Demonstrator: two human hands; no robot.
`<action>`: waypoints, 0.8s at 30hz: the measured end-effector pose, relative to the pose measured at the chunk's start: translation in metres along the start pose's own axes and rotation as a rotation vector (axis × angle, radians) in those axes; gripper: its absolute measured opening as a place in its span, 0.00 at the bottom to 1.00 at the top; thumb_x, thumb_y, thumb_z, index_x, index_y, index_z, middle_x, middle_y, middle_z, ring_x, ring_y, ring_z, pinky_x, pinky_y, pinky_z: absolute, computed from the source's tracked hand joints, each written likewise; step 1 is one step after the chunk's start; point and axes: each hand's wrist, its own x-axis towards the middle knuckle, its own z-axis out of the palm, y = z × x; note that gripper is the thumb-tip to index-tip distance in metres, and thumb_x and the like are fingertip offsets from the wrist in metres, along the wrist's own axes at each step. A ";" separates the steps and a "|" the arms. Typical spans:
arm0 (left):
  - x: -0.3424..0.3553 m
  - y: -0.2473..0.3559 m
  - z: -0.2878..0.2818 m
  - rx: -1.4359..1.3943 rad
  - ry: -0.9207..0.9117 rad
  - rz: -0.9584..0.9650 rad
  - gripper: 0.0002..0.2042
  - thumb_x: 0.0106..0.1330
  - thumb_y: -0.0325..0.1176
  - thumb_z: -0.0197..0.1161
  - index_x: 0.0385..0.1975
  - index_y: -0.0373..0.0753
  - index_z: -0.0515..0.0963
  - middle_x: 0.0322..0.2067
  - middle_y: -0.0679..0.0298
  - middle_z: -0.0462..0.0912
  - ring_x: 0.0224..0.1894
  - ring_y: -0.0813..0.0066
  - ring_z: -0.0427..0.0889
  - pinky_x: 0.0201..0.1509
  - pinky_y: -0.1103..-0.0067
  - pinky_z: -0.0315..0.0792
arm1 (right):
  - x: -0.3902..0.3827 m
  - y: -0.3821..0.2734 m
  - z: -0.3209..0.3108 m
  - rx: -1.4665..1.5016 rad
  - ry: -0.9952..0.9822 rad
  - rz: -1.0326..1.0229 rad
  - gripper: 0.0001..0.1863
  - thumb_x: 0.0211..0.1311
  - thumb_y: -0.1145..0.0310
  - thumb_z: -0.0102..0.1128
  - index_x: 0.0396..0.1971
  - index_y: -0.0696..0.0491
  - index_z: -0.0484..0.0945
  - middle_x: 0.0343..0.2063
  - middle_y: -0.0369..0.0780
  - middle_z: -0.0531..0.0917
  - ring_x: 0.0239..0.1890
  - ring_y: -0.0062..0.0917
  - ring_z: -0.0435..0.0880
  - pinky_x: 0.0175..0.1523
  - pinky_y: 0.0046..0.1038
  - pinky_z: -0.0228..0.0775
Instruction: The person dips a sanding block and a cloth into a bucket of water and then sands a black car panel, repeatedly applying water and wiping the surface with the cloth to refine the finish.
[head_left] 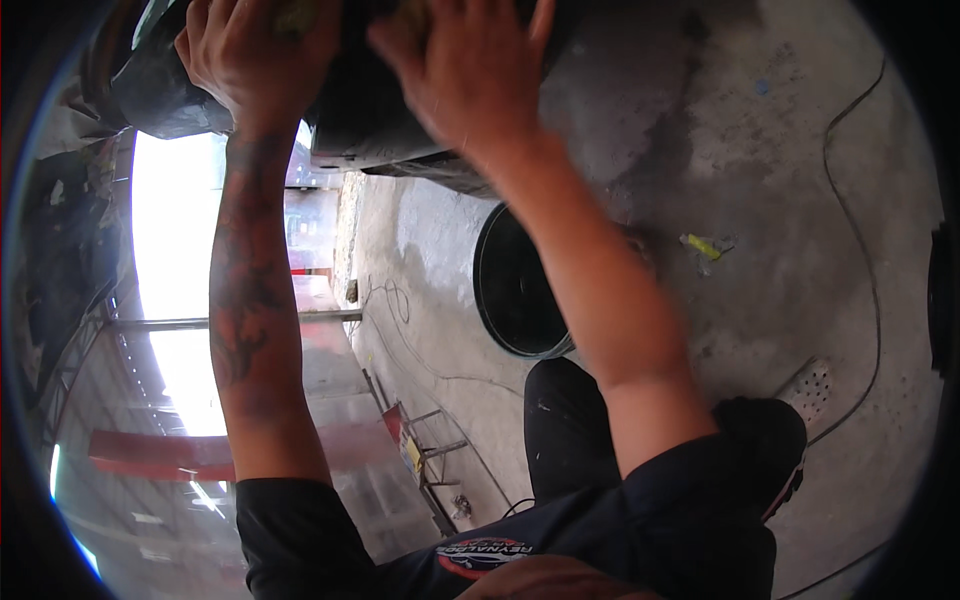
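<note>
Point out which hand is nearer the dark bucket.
The right hand: its forearm overlaps the edge of the dark bucket in the picture, whereas the left hand is farther off to the left.

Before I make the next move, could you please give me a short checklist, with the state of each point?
1. Left hand at the dark panel: ok.
2. Right hand also at the panel: ok.
3. Grip of both hands: cannot tell; fingertips are hidden or cut off.
4. Contents of the black bucket: cannot tell; its inside is too dark.
5. Floor free of litter: not ok; a yellow-green scrap lies there.
6. Cable away from the shoe: not ok; it runs close by.
</note>
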 end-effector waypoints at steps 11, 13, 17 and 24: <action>-0.016 -0.044 0.007 -0.109 0.021 0.097 0.07 0.55 0.36 0.75 0.33 0.47 0.85 0.38 0.69 0.89 0.41 0.70 0.85 0.49 0.71 0.71 | 0.053 0.032 0.000 0.008 0.030 0.022 0.41 0.75 0.40 0.39 0.75 0.56 0.54 0.76 0.44 0.55 0.78 0.39 0.53 0.75 0.58 0.47; -0.019 -0.038 0.009 0.024 0.035 0.033 0.08 0.54 0.36 0.75 0.33 0.47 0.85 0.39 0.69 0.89 0.42 0.69 0.85 0.50 0.71 0.71 | 0.030 0.020 0.000 0.052 0.014 -0.014 0.42 0.74 0.40 0.42 0.76 0.55 0.52 0.77 0.44 0.53 0.78 0.41 0.51 0.74 0.60 0.47; -0.017 -0.039 0.009 -0.069 0.037 0.054 0.08 0.55 0.37 0.74 0.34 0.47 0.85 0.39 0.69 0.89 0.42 0.69 0.85 0.51 0.71 0.71 | -0.025 0.000 -0.004 0.039 -0.133 -0.084 0.44 0.72 0.39 0.47 0.77 0.52 0.49 0.78 0.42 0.48 0.79 0.42 0.47 0.73 0.64 0.43; -0.019 -0.046 0.003 -0.094 0.023 0.068 0.08 0.57 0.38 0.72 0.34 0.47 0.85 0.40 0.68 0.88 0.42 0.69 0.85 0.51 0.71 0.71 | 0.049 0.042 0.007 0.099 0.014 0.057 0.43 0.74 0.36 0.38 0.76 0.54 0.52 0.77 0.45 0.53 0.78 0.42 0.51 0.76 0.56 0.44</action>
